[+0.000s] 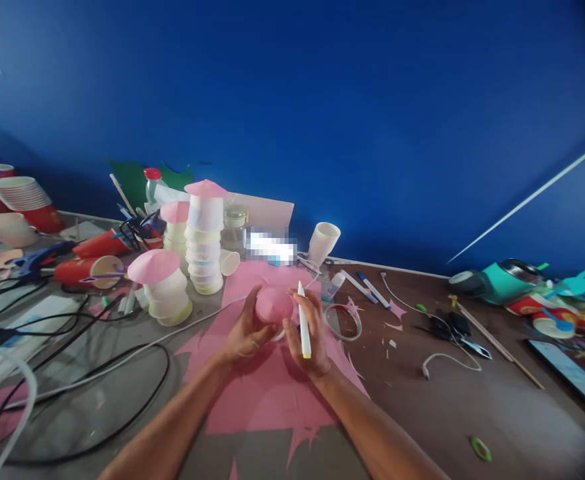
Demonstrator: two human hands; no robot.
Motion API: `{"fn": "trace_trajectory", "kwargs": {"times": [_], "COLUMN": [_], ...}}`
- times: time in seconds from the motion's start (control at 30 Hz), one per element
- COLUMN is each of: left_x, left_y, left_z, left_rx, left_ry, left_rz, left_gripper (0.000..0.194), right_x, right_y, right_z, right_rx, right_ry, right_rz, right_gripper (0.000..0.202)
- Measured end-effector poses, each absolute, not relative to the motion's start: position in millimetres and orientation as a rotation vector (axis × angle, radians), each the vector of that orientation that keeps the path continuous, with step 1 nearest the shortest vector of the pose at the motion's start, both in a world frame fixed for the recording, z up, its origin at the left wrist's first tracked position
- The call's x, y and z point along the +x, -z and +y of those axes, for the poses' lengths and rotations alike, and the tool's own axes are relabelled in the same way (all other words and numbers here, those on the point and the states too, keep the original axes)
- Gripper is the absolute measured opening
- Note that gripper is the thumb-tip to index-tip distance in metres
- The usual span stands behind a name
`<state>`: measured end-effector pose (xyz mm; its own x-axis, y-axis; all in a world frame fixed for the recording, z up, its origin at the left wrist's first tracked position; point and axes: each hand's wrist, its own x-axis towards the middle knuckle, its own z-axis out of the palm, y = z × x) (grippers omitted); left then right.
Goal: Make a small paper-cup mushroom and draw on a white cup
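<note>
Has capped paper-cup towers point(205, 252) at left on the tabletop point(412, 420); with the left hand point(246, 335), clamps fingers point(250, 309) on the left side of a pink paper cap point(273, 304); holds this over a pink sheet point(267, 403); with the right hand point(317, 340), grips a white marker point(305, 333) between fingers beside the cap; has loose pens point(373, 291) farther right.

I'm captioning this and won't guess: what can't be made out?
Head view:
Underside of the pink paper cap: blocked by its top and the left hand.
Phone: cut off by the right edge.
Thing behind the pixelated patch: blurred over.
Any print on white marker: too small.
</note>
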<state>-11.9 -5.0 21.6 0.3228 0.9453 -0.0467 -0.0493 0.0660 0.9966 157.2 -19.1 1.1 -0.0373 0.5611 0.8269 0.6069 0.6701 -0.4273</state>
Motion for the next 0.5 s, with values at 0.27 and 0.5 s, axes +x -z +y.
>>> {"fn": "trace_trajectory", "kwargs": {"times": [0.27,0.5], "left_x": [-7,-10], "left_y": [-25,-11], "left_z": [-6,-1], "left_rx": [1.114,1.216], "left_ry": [-0.938,-0.927], "left_rz": [0.823,0.819], "left_gripper": [0.121,0.116], "right_x": [155,149], "right_y": [4,-7], "right_z": [-12,-8], "right_rx": [-1.097,-1.069], "right_ry": [-0.444,-0.819], "right_rz": [-1.319,-1.066], "right_gripper": [0.030,0.042]}}
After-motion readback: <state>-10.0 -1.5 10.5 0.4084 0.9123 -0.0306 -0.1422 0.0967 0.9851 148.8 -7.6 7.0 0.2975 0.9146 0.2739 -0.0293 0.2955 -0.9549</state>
